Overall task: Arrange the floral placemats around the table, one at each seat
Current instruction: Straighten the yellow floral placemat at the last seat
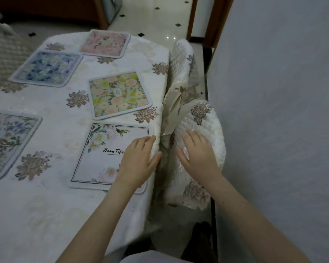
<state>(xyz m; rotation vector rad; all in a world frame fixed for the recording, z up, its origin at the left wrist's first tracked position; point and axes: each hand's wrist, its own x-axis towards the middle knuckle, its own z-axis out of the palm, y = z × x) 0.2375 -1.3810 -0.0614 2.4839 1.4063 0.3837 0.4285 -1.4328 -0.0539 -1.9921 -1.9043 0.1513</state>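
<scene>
Several floral placemats lie on the table (46, 209), which wears a white quilted cloth. A white mat printed "Beautiful" (101, 160) is nearest, at the right edge. My left hand (137, 162) rests flat on its right side, fingers apart. Beyond it lies a green-yellow mat (120, 93), then a pink mat (105, 43) at the far end. A blue mat (46, 68) lies far left and a lilac one (6, 143) at the left edge. My right hand (198, 156) hovers open over a cushioned chair (203, 126).
A second covered chair (180, 59) stands further along the table's right side. A grey wall (283, 111) runs close on the right. A knitted cushion (2, 54) sits far left. Tiled floor and a wooden door frame (213, 18) lie beyond.
</scene>
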